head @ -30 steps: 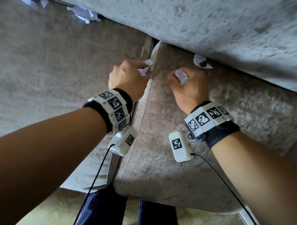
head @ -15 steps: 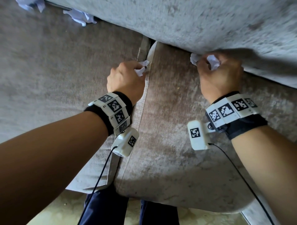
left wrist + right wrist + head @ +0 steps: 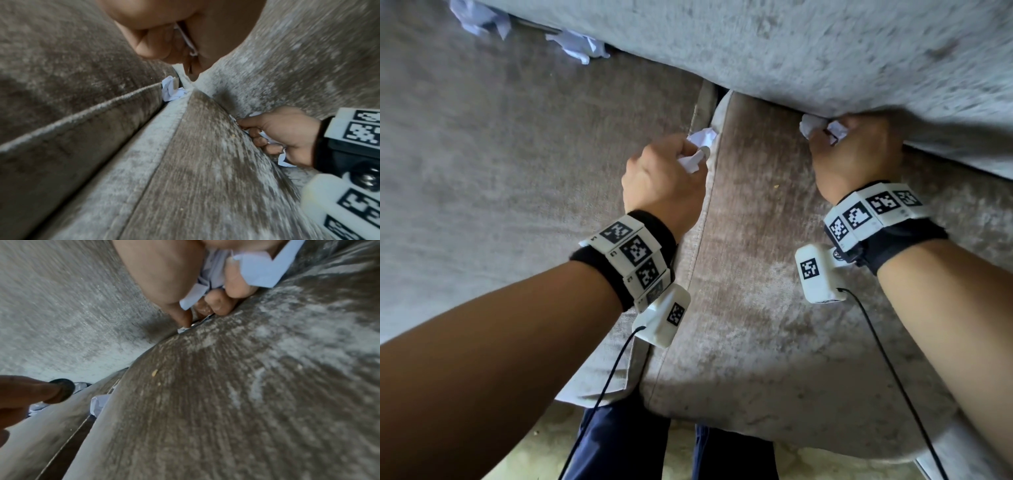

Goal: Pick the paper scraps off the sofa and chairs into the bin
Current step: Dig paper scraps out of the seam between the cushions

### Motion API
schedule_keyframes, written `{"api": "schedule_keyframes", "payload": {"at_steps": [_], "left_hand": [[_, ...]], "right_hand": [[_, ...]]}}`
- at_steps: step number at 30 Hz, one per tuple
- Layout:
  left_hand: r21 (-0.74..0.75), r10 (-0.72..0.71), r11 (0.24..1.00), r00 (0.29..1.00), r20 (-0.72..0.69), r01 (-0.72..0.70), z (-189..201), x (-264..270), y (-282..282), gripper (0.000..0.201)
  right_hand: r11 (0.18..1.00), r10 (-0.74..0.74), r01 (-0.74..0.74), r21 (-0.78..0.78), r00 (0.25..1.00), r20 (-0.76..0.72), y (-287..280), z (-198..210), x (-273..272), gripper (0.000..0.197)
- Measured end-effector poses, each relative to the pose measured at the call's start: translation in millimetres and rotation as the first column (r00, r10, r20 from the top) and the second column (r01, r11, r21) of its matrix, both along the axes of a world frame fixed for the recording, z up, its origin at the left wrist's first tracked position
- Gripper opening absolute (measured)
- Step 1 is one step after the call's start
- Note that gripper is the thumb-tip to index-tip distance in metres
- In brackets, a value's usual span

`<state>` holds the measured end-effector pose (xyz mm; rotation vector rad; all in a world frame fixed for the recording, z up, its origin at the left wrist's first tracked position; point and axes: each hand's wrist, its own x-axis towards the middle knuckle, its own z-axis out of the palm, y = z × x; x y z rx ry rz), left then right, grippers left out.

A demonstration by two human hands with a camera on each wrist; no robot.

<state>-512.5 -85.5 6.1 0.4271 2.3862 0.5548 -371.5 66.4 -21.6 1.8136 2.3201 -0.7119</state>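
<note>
My left hand (image 3: pixel 681 161) hovers over the seam between two sofa seat cushions and grips a crumpled white paper scrap (image 3: pixel 693 162). Another scrap (image 3: pixel 702 137) is lodged in that seam just beyond its fingers; the left wrist view shows the lodged scrap (image 3: pixel 170 91) too. My right hand (image 3: pixel 825 135) is at the crease under the back cushion, clutching a paper scrap (image 3: pixel 259 269). Its thumb and fingertips pinch a further scrap (image 3: pixel 810 125) wedged in the crease. No bin is in view.
Two more crumpled scraps (image 3: pixel 479 19) (image 3: pixel 578 46) lie at the far left of the left seat cushion (image 3: pixel 517 154), against the back cushion (image 3: pixel 791 51). My legs and a pale floor (image 3: pixel 544 445) show below the sofa's front edge.
My right hand has moved right and back from the middle of the right cushion to the crease under the back cushion. The left hand has stayed by the seam, still holding its scrap.
</note>
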Motion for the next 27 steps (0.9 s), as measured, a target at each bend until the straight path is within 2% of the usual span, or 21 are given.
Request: {"api": "schedule_keyframes", "payload": {"at_steps": [5,9,14,21,27], "left_hand": [[0.021,0.015,1.0,1.0,0.019,-0.015,2,-1,-2,0.016],[0.034,0.026,0.999,0.999,0.021,-0.027,4,0,-5,0.018],[0.023,0.017,1.0,0.998,0.06,-0.018,6,5,-11,0.02],[0.047,0.015,0.999,0.998,0.055,-0.017,4,10,-18,0.024],[0.08,0.003,0.997,0.999,0.053,-0.008,8,13,-20,0.027]], "right_hand": [[0.994,-0.075,0.076,-0.076,0.997,0.008,1,3,-5,0.041],[0.999,-0.051,0.051,-0.009,0.997,0.065,-5,7,-6,0.036],[0.998,0.032,-0.039,0.053,0.992,0.121,-16,12,-3,0.031],[0.971,0.236,-0.241,0.005,0.954,0.187,-20,15,2,0.029],[0.977,0.204,-0.211,0.016,0.957,0.207,-24,19,2,0.031]]}}
